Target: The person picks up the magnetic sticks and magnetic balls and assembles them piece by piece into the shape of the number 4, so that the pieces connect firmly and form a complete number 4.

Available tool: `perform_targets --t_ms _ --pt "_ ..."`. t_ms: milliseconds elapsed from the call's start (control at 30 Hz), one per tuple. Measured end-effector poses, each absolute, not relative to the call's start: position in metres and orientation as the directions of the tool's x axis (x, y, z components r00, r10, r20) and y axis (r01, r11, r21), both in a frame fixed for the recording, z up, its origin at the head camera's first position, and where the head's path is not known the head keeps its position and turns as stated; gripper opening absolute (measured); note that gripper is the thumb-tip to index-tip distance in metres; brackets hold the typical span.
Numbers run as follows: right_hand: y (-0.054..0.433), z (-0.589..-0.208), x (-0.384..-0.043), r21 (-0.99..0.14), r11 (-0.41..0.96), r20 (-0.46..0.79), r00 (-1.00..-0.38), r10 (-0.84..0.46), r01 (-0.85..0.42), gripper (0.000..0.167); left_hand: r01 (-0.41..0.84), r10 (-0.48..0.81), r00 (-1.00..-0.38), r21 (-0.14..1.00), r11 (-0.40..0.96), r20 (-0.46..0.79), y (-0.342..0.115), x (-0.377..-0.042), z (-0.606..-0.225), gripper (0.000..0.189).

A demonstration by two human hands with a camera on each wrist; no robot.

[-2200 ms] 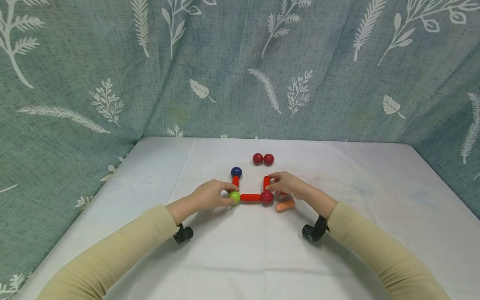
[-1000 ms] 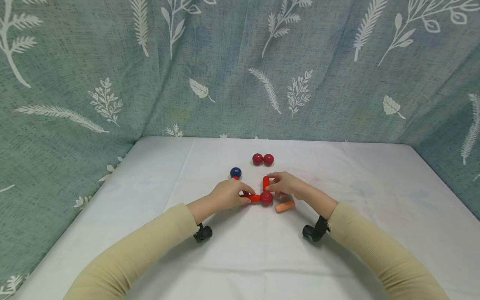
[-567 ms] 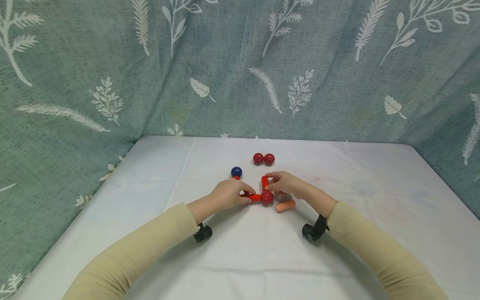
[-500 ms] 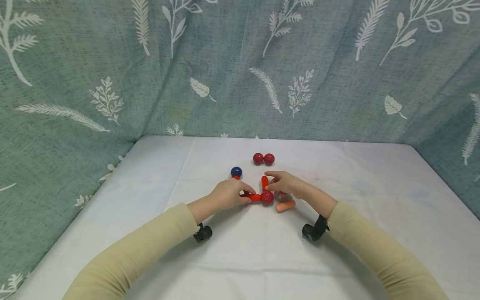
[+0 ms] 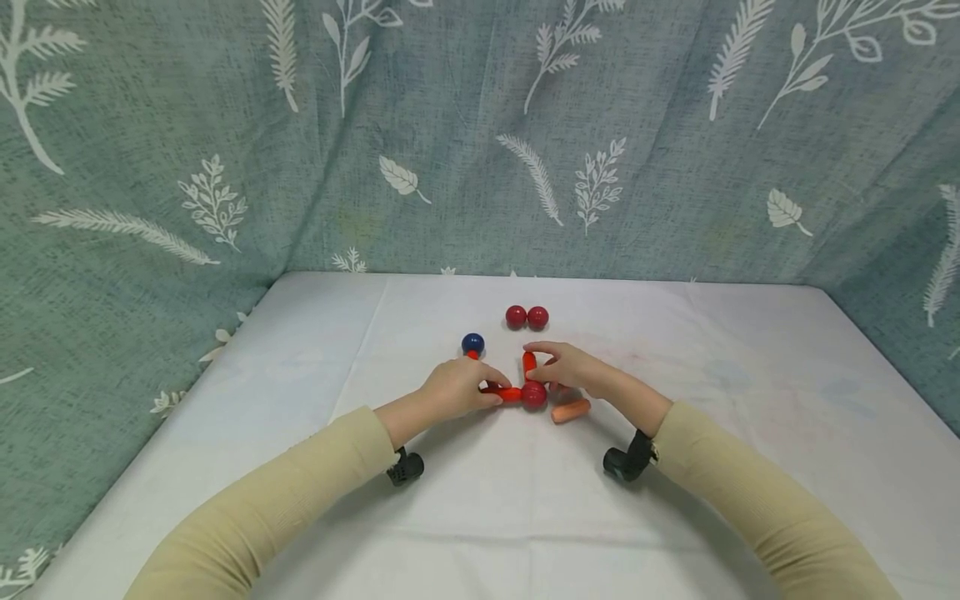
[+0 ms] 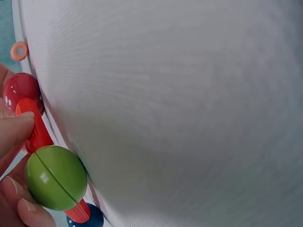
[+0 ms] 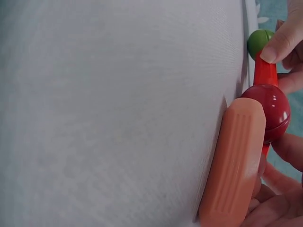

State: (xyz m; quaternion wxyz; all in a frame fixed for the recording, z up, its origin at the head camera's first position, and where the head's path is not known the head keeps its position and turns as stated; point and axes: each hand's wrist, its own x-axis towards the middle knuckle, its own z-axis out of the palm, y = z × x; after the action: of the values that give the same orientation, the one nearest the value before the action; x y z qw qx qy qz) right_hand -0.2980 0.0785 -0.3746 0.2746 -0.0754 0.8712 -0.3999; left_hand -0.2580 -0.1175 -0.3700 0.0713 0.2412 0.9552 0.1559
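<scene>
White cloth (image 5: 472, 521) fills the lower frame; at centre, my left hand (image 5: 453, 387) pinches a red stick (image 5: 512, 395) touching a red ball (image 5: 534, 396), my right hand (image 5: 576, 367) the upper stick (image 5: 529, 362).

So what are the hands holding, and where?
The left hand pinches the crosswise stick near its middle. The right hand holds the stick beyond the red ball, thumb toward that ball, finger at the stick's far end.

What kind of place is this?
Probably a staged recording spot, likely indoors: a white-covered table, leaf-print fabric hanging behind it, and two black wrist-worn cameras. The room beyond doesn't show.
</scene>
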Motion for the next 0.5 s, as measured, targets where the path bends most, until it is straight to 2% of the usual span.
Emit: perform_targets --t_ms 500 --pt "0.0768 -0.3732 -0.2949 -0.740 0.662 -0.421 -0.849 -0.318 0.119 0.054 0.442 0.489 -0.871 0.344 0.828 -0.057 -0.1181 -0.2580 -0.3706 0.024"
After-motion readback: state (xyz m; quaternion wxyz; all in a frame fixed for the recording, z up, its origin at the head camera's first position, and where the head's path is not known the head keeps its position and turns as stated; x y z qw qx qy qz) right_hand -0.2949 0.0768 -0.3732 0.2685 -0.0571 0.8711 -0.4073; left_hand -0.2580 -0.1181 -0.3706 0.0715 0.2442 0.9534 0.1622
